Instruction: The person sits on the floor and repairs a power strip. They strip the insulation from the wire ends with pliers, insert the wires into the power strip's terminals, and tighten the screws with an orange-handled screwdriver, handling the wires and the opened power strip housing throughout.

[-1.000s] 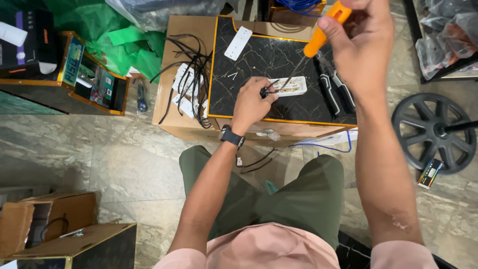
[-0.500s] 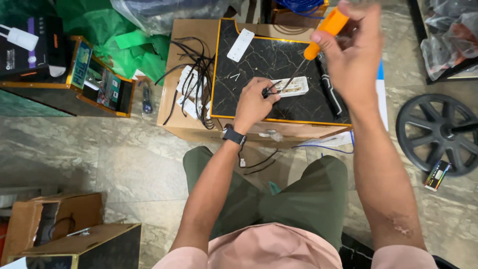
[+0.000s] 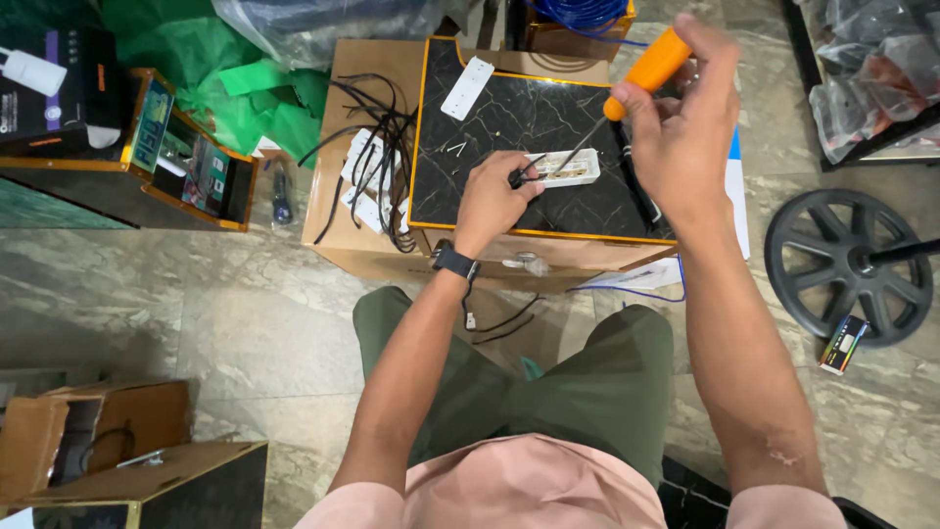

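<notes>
A black marble-patterned slab point(image 3: 519, 118) with a gold edge lies on a cardboard box point(image 3: 362, 255), with bare stone floor point(image 3: 196, 323) around it. The left hand point(image 3: 494, 201) pinches black wires beside the open white socket strip point(image 3: 563, 168) mid-slab; the raised right hand point(image 3: 681, 122) grips an orange-handled screwdriver point(image 3: 641, 73), tip angled into the strip.

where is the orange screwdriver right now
In the head view, upper right of centre: the right hand holds the orange screwdriver above the black marble board, its tip at the white socket strip.
</notes>
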